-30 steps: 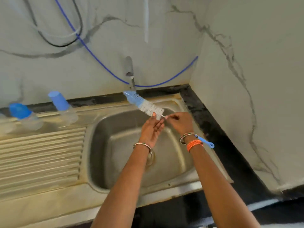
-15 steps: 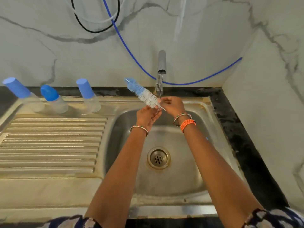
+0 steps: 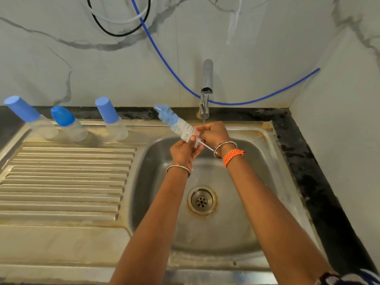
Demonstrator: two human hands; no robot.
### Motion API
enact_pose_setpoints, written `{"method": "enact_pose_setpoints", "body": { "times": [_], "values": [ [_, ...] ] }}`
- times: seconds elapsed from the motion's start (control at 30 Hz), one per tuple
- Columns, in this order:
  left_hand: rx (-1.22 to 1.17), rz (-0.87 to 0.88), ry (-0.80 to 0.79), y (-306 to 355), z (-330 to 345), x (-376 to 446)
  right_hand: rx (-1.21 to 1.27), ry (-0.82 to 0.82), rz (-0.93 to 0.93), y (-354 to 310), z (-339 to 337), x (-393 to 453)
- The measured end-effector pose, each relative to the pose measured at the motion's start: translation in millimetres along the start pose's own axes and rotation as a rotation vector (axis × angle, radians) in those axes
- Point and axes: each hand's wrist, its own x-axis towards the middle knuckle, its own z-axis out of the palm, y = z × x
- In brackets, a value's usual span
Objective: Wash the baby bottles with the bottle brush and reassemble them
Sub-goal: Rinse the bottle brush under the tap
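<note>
Over the sink (image 3: 283, 182), the right hand (image 3: 213, 133) grips the bottle brush (image 3: 178, 126) by its wire stem under the running tap (image 3: 206, 87), while the left hand (image 3: 183, 151) pinches its bristles; three capped baby bottles (image 3: 72, 128) stand on the drainboard (image 3: 67, 182), and wet fingers could let the brush slip into the basin

Bright, even light, soft shadows (wide-angle bending at edges), slightly soft focus.

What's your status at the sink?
Right hand grips brush wire; left hand pinches bristles under tap. Three bottles capped. Nothing obstructing.
</note>
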Motion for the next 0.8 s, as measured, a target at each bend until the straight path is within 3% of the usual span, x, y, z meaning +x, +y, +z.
{"method": "enact_pose_setpoints", "body": {
  "times": [0.1,0.37,0.47,0.63,0.8],
  "values": [
    [-0.018,-0.03,0.029,5,0,2,0.03,-0.12,0.013,-3,3,-2],
    [-0.023,-0.07,0.002,11,16,-3,0.154,0.066,0.065,-2,-17,0],
    [0.055,-0.049,-0.023,2,17,-4,0.146,0.129,0.076,4,-20,-4],
    [0.216,0.035,-0.081,-7,12,-6,0.214,-0.034,0.139,2,-14,-11],
    [0.533,0.078,-0.134,-5,1,-1,0.302,-0.008,0.157,-10,-13,-9]
  ]
}}
